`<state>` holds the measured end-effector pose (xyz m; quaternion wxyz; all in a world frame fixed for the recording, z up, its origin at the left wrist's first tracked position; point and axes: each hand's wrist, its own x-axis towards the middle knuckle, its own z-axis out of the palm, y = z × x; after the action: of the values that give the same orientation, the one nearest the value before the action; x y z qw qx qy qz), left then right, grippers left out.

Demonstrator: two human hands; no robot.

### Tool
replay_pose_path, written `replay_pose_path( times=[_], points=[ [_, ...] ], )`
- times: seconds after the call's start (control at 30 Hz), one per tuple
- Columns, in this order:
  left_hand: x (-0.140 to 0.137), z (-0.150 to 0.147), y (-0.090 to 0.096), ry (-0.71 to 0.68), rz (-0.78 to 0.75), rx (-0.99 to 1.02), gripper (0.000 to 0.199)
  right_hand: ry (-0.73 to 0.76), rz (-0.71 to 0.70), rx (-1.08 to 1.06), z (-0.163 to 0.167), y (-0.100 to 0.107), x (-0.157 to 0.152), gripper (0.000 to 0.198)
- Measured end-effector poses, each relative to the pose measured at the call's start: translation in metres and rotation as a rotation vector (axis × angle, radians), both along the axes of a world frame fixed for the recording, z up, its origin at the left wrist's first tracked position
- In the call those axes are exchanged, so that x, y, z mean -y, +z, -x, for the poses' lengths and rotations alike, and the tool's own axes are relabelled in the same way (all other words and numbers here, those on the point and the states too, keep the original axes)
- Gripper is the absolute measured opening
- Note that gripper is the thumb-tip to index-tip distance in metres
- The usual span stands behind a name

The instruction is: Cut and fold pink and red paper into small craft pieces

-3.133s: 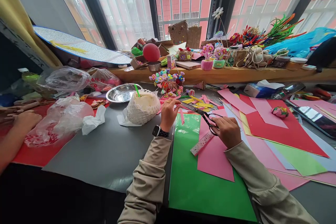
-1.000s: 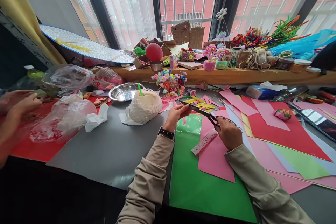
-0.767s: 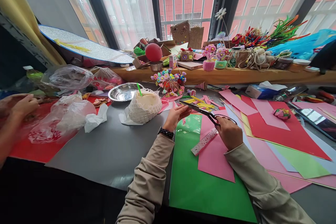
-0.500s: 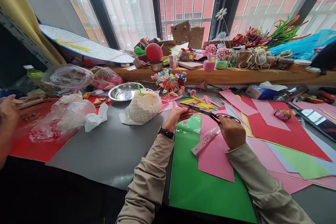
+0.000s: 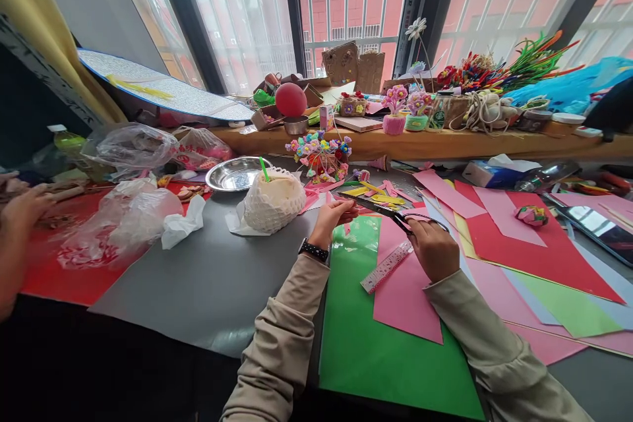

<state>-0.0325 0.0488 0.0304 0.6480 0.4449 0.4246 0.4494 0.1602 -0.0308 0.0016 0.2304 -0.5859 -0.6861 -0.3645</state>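
Observation:
My right hand (image 5: 435, 249) is closed around the handles of a pair of black scissors (image 5: 399, 217), whose blades reach left toward my other hand. My left hand (image 5: 332, 223) is pinched near the blade tips; whatever sits between its fingers is too small to make out. Below the hands, a pink patterned ruler (image 5: 386, 267) lies across a pink paper sheet (image 5: 408, 306) and a green sheet (image 5: 390, 369). Just beyond the blades are yellow paper strips (image 5: 388, 199) and pink scraps.
Left of my hands stand a coconut in white foam netting (image 5: 275, 201) and a metal plate (image 5: 235, 175). A bouquet of small craft flowers (image 5: 321, 155) is behind. Coloured sheets and a phone (image 5: 601, 231) lie right. Another person's hand (image 5: 22, 208) is at far left, near plastic bags.
My right hand and the scissors have shifted slightly left. My left fingers have drawn in a little toward the wrist. At far left the other person's hand has moved right.

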Motion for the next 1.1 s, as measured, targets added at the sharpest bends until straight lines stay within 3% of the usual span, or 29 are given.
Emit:
replay_pose_path(
  times=[0.37,0.7,1.1],
  points=[
    [-0.005,0.004,0.001,-0.049,0.072,0.081,0.009,0.073,-0.083,0.048,-0.001,0.002,0.002,0.021],
    [-0.002,0.002,0.003,-0.077,-0.057,0.101,0.008,0.099,0.037,-0.142,-0.005,-0.005,-0.004,0.023],
    [0.002,0.003,0.007,-0.071,-0.154,0.172,0.01,0.087,0.047,-0.277,-0.008,-0.011,-0.007,0.024]
  ],
)
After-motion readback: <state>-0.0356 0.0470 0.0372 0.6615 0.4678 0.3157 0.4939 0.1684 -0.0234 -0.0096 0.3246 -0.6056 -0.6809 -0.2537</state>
